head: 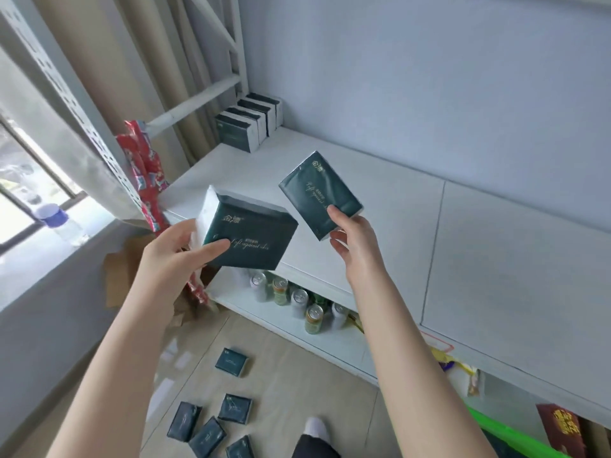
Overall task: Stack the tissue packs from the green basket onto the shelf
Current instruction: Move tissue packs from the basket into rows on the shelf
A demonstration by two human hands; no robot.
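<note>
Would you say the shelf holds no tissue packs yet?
No, a row of packs stands at the far end of the shelf.

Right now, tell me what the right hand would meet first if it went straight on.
Likely the white shelf board, or the wall behind it; the right hand holds its tissue pack above it. The row of packs stands further left. Depth unclear.

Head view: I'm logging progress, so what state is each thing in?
left hand, grips the left pack in the air.
right hand, pinches the right pack over the shelf.
shelf packs, standing on edge in a row, back corner.
floor packs, lying loose on the floor.
cans, upright on the lower shelf.
</note>
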